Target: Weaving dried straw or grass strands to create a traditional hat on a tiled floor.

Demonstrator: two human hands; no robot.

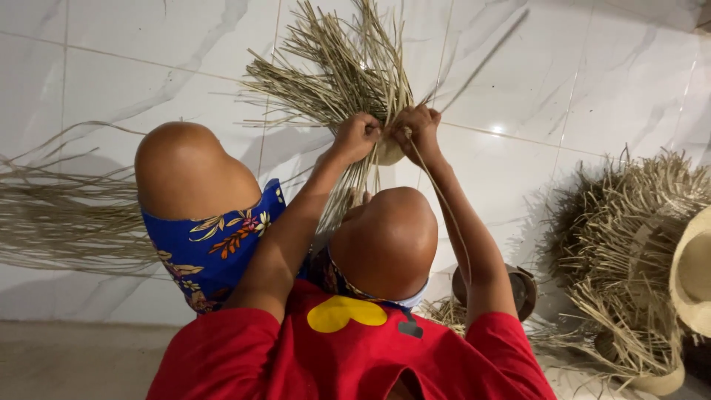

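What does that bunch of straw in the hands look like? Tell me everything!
The bunch of straw is made of thin, dry, pale tan strips, like dried leaf fibre. They fan out upward over the white floor. Lower down they are gathered around a small woven piece, gripped by the left hand and the right hand. One long strand trails down along the right forearm.

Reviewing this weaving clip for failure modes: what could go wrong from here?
1. Both hands, left hand and right hand, pinch the woven start; a slip might loosen it.
2. The loose straw strands fan out widely and could tangle or snap.
3. One long strand trails along the right forearm and may snag.
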